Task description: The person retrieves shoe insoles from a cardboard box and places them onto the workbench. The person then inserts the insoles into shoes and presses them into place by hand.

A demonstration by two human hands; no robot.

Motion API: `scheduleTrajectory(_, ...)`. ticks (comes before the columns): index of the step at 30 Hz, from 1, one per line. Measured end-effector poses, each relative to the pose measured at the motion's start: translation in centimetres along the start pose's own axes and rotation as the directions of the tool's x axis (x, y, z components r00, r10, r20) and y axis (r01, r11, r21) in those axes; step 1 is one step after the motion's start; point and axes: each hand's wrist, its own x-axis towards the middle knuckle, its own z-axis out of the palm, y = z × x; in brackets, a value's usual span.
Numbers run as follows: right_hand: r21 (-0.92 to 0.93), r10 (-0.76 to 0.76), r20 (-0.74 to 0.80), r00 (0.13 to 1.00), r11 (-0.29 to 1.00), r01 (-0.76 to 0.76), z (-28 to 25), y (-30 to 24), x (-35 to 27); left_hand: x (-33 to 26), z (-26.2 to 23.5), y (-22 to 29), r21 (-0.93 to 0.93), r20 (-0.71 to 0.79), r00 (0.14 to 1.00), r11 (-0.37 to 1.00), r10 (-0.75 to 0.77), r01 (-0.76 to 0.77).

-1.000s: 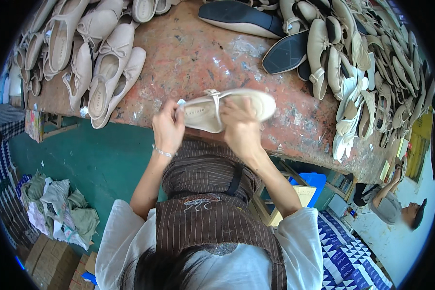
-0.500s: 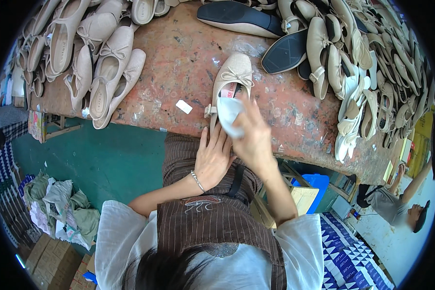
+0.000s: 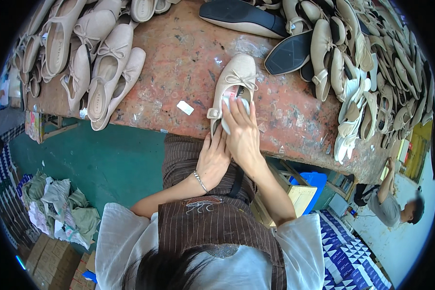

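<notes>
A beige flat shoe [image 3: 246, 67] with a bow and a side strap lies on the table edge, toe pointing away from me. My left hand [image 3: 213, 157] is closed around its heel end, fingertips at the back rim. My right hand [image 3: 243, 137] lies over the shoe's opening, fingers stretched and slightly apart, pressing on a white insole pad [image 3: 225, 126] inside. Most of the pad is covered by that hand, and its thumb is hidden. A pink and dark print shows on the shoe's inside ahead of my fingertips.
Beige shoes [image 3: 112, 72] crowd the table's left, and a larger pile [image 3: 319, 58] fills the right. White pads [image 3: 345, 128] hang together at the right edge. A white label [image 3: 184, 107] lies left of the shoe. Another person [image 3: 391, 208] is at the far right.
My right hand has lowered the white pad into the shoe and now lies flat over it. The shoe has shifted slightly right; my left hand stays at the heel.
</notes>
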Motion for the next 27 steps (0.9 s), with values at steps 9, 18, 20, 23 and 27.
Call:
scheduleTrajectory(9, -0.099, 0.031, -0.088, 0.996, 0.994, -0.039, -0.2, 0.8, 5.4, 0.6, -0.4, 0.0, -0.031, -0.050, 0.998, 0.999, -0.024, 0.022)
scheduleTrajectory(18, -0.226, 0.053, -0.005, 0.999, 0.973, -0.052, 0.1, -0.2, 4.7, 0.2, -0.1, 0.0, -0.050, -0.025, 0.999, 0.998, -0.029, 0.027)
scheduleTrajectory(20, -0.215, 0.082, 0.046, 0.996, 0.974, -0.070, 0.1, 0.7, 5.5, 0.6, -0.5, -0.2, -0.057, -0.121, 0.992, 0.998, -0.021, 0.014)
scheduleTrajectory(23, -0.248, 0.006, -0.142, 0.990, 0.968, -0.042, 0.8, -0.1, 3.5, 0.2, 0.1, -0.1, -0.064, -0.018, 0.999, 0.998, -0.028, 0.027)
scheduleTrajectory(27, -0.271, 0.034, -0.098, 0.995, 0.961, -0.060, 1.5, 0.2, 1.9, 0.4, 0.5, 0.0, -0.096, -0.083, 0.996, 0.995, -0.023, 0.015)
